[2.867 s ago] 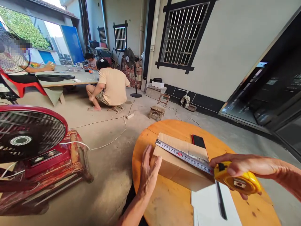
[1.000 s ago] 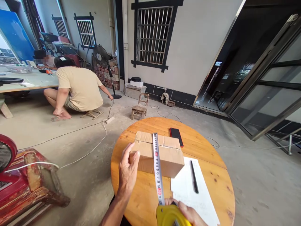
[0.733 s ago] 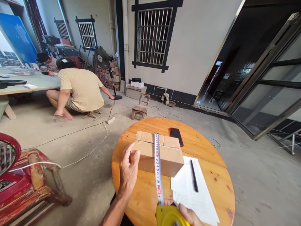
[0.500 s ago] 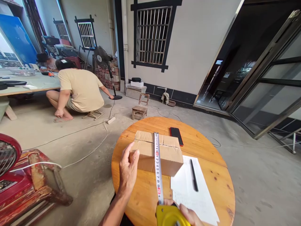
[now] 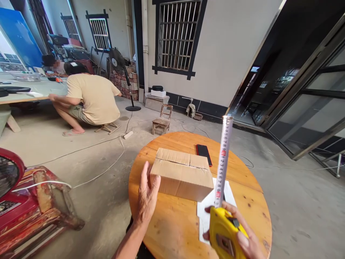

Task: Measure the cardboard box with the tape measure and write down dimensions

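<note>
A closed cardboard box (image 5: 183, 176) lies on the round wooden table (image 5: 161, 226). My left hand (image 5: 148, 196) cups its left end, thumb over the near corner and fingers along the side. In my right hand (image 5: 242, 230) is a yellow tape measure (image 5: 225, 233), held at the near right of the table. Its silver blade (image 5: 222, 162) sticks up and away, clear of the box. White paper sheets (image 5: 203, 219) lie beneath the right hand and the tape. The pen on them is mostly hidden behind the blade.
A black phone with a red edge (image 5: 204, 154) lies behind the box. A small wooden chair (image 5: 161, 120) stands beyond the table. At left are a red fan (image 5: 10, 180) and worn wooden furniture (image 5: 48, 212). Farther off, a person (image 5: 91, 97) squats near a standing fan (image 5: 118, 61).
My right hand has lifted the tape measure off the box and moved it right, its blade now pointing upward. My left hand stays at the box. The squatting person has drawn an arm back.
</note>
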Motion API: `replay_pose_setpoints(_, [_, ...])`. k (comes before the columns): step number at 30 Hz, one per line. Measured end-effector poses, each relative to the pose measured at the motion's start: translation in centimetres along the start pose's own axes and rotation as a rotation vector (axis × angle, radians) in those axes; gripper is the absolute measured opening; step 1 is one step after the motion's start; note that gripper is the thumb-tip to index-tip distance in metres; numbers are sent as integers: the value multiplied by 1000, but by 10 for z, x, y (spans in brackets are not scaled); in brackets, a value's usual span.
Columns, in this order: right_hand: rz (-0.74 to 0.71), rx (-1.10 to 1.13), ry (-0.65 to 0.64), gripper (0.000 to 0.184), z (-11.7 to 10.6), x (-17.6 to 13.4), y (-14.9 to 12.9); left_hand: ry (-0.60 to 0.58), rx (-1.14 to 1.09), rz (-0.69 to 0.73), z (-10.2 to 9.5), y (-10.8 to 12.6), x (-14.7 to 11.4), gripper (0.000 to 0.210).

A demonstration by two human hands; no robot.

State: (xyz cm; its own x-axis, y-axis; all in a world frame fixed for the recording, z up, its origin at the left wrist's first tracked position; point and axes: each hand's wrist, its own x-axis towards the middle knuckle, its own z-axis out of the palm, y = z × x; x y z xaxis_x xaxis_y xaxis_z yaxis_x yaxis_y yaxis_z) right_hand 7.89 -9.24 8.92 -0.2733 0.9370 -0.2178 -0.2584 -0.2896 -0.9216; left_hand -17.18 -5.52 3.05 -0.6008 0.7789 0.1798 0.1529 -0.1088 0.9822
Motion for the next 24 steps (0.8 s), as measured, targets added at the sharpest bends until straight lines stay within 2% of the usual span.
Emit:
replay_pose_setpoints(2, [-67, -53, 125, 63, -5, 11, -6, -65, -12, -21, 0, -6, -2, 66])
replay_pose_setpoints(5, [-107, -145, 153, 59, -5, 32, -9, -144, -2, -33, 0, -8, -4, 58])
replay_pose_setpoints(9, [-171, -205, 152, 60, -7, 51, -14, -118, 25, -26, 0, -2, -3, 54])
replay_pose_setpoints(13, [-235, -176, 205, 55, -21, 65, -25, -104, 48, -33, 3, 0, -2, 52])
replay_pose_setpoints(16, [-219, -163, 141, 53, -28, 74, -27, -108, 30, -7, 6, -2, -4, 48])
replay_pose_setpoints(19, [-171, -127, 32, 54, -24, 77, -27, -73, 83, -2, 2, 1, -4, 46])
replay_pose_setpoints(24, [-152, -10, -66, 44, -3, 73, -45, 17, 311, 106, -30, 26, -4, 60])
